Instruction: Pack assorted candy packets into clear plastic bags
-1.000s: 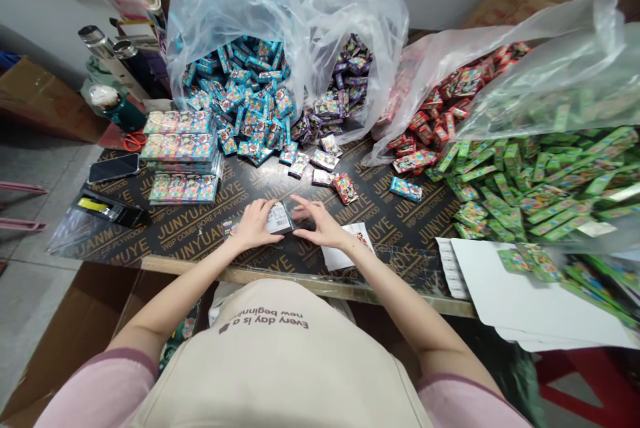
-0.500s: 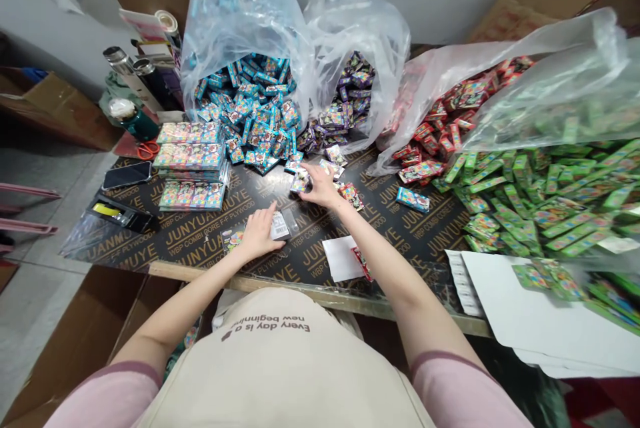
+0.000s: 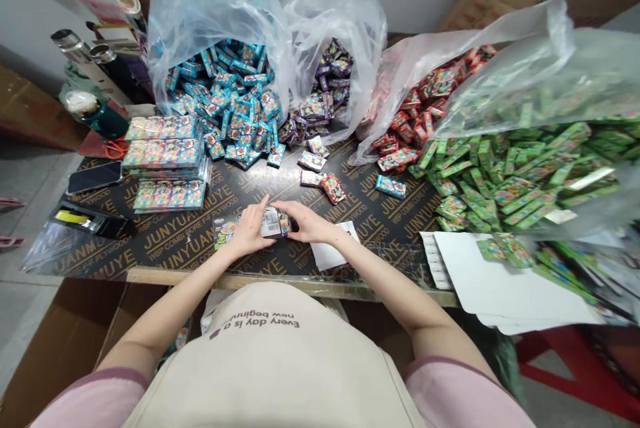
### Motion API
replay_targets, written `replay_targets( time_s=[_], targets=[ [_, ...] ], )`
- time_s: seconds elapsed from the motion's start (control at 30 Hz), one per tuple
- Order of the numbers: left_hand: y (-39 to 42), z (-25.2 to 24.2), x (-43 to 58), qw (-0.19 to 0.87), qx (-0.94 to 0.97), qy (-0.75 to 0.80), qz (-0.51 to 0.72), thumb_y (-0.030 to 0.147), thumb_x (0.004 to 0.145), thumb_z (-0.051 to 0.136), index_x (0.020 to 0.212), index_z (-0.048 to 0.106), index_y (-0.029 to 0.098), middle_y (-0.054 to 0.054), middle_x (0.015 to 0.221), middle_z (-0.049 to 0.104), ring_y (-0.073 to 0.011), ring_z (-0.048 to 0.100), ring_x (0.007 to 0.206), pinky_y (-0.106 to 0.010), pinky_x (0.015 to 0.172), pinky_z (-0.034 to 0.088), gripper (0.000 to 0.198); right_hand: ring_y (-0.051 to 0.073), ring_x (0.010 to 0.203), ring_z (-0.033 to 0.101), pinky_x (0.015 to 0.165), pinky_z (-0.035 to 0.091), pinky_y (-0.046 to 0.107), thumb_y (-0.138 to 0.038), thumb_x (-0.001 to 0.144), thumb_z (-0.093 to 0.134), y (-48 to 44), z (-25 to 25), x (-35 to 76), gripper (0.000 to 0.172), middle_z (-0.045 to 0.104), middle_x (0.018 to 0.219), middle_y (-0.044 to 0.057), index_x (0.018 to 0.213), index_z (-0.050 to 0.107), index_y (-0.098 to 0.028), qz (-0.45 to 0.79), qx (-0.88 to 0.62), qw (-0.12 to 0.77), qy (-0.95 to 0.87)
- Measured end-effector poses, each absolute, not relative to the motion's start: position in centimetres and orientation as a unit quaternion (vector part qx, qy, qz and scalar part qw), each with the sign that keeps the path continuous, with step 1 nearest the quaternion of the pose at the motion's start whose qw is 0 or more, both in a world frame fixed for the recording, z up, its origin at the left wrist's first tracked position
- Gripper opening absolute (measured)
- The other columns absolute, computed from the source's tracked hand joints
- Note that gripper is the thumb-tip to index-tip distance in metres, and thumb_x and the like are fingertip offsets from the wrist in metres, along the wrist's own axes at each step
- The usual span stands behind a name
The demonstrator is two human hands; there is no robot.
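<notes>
My left hand (image 3: 249, 231) rests on a small clear packet (image 3: 271, 222) with a white barcode label, its fingers curled over it. My right hand (image 3: 306, 221) is closed on a small purple box (image 3: 285, 221) at the packet's right end. A colourful card (image 3: 223, 231) lies just left of my left hand. A few loose purple and red boxes (image 3: 332, 187) lie on the dark plywood table (image 3: 380, 225) beyond my hands. A white paper (image 3: 327, 254) lies under my right wrist.
Open plastic bags hold blue boxes (image 3: 233, 105), purple boxes (image 3: 327, 91), red boxes (image 3: 425, 118) and green boxes (image 3: 505, 171). Stacked filled packets (image 3: 165, 168), a phone (image 3: 95, 177), scissors (image 3: 111, 147) and flasks (image 3: 83, 58) sit at the left. White sheets (image 3: 500, 278) lie at the right.
My right hand reached out to the loose boxes beyond, then came back with a purple box to the packet under my left hand.
</notes>
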State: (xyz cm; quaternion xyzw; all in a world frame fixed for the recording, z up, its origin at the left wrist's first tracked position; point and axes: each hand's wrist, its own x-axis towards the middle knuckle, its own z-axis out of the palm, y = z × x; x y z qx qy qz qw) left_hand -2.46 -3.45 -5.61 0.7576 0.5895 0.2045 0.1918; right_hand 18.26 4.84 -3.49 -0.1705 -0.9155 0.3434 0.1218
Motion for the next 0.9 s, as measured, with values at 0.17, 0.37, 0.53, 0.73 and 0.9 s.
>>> replay_targets(
  time_s=[0.17,0.37,0.53,0.73,0.9],
  targets=[
    [-3.3,-4.6,-2.3,0.188,0.775,0.590,0.126,0.038,0.067,0.074,0.149,0.007,0.024,-0.013,0.122,0.047,-0.0306,0.046,0.110,-0.043,0.090,0.040,0.107,0.032,0.141,0.022,0.109,0.026,0.050,-0.038,0.073,0.073,8.0,-3.9,22.1,0.097,0.018,0.156,0.015,0.150,0.016,-0.024,0.281,-0.255,0.136,-0.915],
    [-2.7,-3.0,-1.9,0.125,0.853,0.501,-0.069,0.035,0.074,0.068,0.143,0.029,0.038,-0.014,0.135,0.036,-0.0336,0.041,0.115,-0.044,0.086,0.041,0.079,0.045,0.138,0.019,0.101,0.021,0.063,-0.041,0.066,0.075,13.5,-3.8,28.1,0.103,0.013,0.156,0.019,0.150,0.017,-0.027,0.102,-0.378,-0.041,-0.919],
    [-2.3,-2.8,-1.4,0.120,0.854,0.497,-0.097,0.035,0.074,0.069,0.128,0.048,0.028,-0.015,0.133,0.038,-0.0333,0.041,0.114,-0.043,0.085,0.043,0.058,0.037,0.109,0.052,0.086,0.039,0.047,-0.037,0.077,0.063,11.7,-4.1,26.3,0.088,0.056,0.121,0.022,0.150,0.018,-0.018,0.075,-0.502,-0.005,-0.862],
    [-2.6,-3.2,-1.7,0.125,0.853,0.502,-0.073,0.034,0.071,0.071,0.128,0.046,0.025,-0.016,0.135,0.038,-0.0331,0.042,0.117,-0.043,0.088,0.042,0.063,0.024,0.125,0.044,0.105,0.022,0.045,0.001,0.070,0.041,7.7,-5.8,22.7,0.076,0.056,0.129,0.011,0.142,0.036,-0.022,0.173,-0.244,0.055,-0.953],
    [-3.3,-4.2,-2.3,0.158,0.802,0.576,0.010,0.037,0.065,0.074,0.148,0.012,0.017,-0.016,0.124,0.047,-0.0309,0.046,0.112,-0.041,0.091,0.039,0.106,0.029,0.133,0.032,0.103,0.023,0.044,-0.024,0.075,0.056,6.1,-6.1,22.5,0.073,0.039,0.144,0.015,0.144,0.032,-0.019,0.188,-0.343,0.133,-0.911]
  ],
)
